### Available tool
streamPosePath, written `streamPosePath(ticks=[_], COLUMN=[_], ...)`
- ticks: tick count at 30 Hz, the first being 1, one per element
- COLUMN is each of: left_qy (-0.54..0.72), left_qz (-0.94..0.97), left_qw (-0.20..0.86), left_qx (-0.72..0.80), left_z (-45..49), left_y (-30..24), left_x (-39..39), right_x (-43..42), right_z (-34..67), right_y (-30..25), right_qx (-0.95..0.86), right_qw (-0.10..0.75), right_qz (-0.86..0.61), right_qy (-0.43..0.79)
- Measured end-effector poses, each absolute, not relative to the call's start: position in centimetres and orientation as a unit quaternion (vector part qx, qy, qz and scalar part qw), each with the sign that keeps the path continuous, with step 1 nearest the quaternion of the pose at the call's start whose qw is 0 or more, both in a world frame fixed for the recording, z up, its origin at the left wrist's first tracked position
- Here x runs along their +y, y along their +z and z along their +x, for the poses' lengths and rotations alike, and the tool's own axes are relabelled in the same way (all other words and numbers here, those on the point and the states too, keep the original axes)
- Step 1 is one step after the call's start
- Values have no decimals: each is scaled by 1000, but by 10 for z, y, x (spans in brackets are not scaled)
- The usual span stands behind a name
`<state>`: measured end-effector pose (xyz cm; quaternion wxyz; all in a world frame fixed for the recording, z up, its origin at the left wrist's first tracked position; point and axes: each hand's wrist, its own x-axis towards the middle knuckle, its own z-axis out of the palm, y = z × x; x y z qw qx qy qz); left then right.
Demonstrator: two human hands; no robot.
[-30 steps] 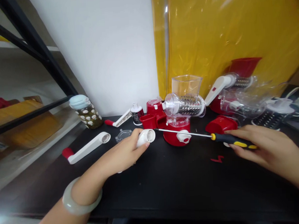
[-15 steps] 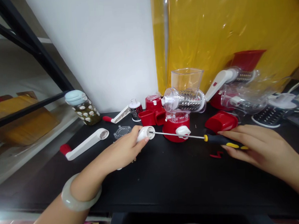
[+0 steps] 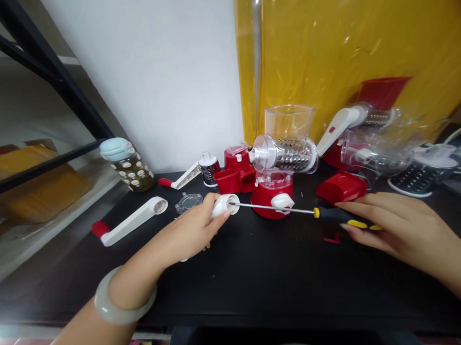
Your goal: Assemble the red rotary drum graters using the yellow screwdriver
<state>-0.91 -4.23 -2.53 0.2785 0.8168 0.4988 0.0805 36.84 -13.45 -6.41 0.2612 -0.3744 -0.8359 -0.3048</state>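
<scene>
Workshop, seemingly: screwdriver (image 3: pixel 326 214), loose crank (image 3: pixel 134 222) (plus shelving (image 3: pixel 71 102)).

Pale grey-green bangle (image 3: pixel 106 303), between 7 and 8 o'clock, circling left forearm (image 3: pixel 141 272): thick, rounded, smooth, soft shine, plain band, sitting loose. Left hand (image 3: pixel 195 228) bare. Right hand (image 3: pixel 397 225) and right forearm (image 3: pixel 455 266), towards 4 o'clock, bare.

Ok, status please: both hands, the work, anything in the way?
Left hand gripping white plastic tubular part. Right hand holding long black-and-yellow screwdriver, tip inside part's round opening. Red plastic grater base behind, apparently not blocking.
</scene>
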Motion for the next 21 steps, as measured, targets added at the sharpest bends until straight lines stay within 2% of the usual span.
streamPosePath(ticks=[21], left_qy=[83], left_qz=[801], left_qw=[307], left_qx=[507], left_z=[-7], left_y=[-24], left_x=[-41], right_x=[-136], right_z=[365], right_y=[-61], right_qx=[-834], right_qw=[258], right_qz=[-365], right_qy=[-323])
